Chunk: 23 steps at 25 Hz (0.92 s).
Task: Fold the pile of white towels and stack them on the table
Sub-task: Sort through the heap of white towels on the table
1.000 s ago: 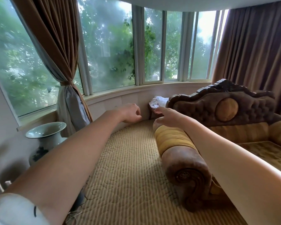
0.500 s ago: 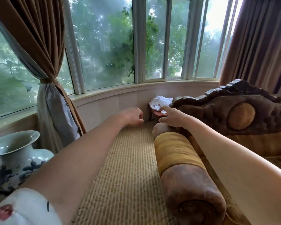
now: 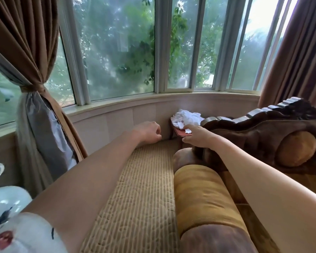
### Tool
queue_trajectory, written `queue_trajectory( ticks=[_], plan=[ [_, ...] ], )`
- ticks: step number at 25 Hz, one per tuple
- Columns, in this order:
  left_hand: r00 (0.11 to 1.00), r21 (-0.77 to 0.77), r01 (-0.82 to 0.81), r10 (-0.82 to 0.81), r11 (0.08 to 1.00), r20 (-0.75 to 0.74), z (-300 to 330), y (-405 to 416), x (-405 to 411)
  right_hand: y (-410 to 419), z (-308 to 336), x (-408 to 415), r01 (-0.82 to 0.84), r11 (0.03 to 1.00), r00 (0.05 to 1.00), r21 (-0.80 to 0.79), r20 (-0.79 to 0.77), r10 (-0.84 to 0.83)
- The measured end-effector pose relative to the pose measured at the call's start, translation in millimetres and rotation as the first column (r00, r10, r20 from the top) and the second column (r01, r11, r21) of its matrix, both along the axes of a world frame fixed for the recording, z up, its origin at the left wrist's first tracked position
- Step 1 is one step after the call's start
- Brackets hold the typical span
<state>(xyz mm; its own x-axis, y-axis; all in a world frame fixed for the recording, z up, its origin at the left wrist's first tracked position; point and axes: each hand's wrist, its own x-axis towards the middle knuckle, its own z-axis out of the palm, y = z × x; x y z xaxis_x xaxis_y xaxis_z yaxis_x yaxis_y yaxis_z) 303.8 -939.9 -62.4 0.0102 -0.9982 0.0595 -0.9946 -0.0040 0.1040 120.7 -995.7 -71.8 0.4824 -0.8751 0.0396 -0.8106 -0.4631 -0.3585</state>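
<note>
A bay window (image 3: 117,48) is filling the far wall, green leaves showing through its panes, with brown curtains (image 3: 24,42) hanging at both sides, the left one tied back. Below it a ribbed tan carpet (image 3: 142,194) is running toward the wall, and a carved dark sofa (image 3: 263,136) with a padded yellow arm roll (image 3: 202,194) is standing along its right side. A blue-and-white vase (image 3: 2,196) is sitting at the lower left. In the corner beyond the sofa, a crumpled pile of white towels (image 3: 187,116) is lying on a small reddish surface (image 3: 181,133). The person is stretching both arms forward. The right hand (image 3: 197,136) is reaching the near edge of that surface, forefinger out toward the towels, holding nothing. The left hand (image 3: 150,131) is hanging over the carpet, fingers loosely curled and empty.
</note>
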Motion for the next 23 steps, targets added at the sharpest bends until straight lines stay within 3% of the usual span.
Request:
queue_trajectory(
  ticks=[15, 23],
  plan=[
    [1.0, 0.028, 0.029, -0.028, 0.999, -0.012, -16.5, -324.3, 238.1, -312.1, -3.6, 230.2, 0.063, 0.997, 0.998, -0.039, 0.012, -0.062],
    [0.997, 0.051, 0.074, -0.073, 0.996, -0.019, -34.2, -493.9, 293.6, -471.4, -11.9, 282.5, 0.131, 0.991, 0.99, 0.012, 0.05, -0.131]
  ],
)
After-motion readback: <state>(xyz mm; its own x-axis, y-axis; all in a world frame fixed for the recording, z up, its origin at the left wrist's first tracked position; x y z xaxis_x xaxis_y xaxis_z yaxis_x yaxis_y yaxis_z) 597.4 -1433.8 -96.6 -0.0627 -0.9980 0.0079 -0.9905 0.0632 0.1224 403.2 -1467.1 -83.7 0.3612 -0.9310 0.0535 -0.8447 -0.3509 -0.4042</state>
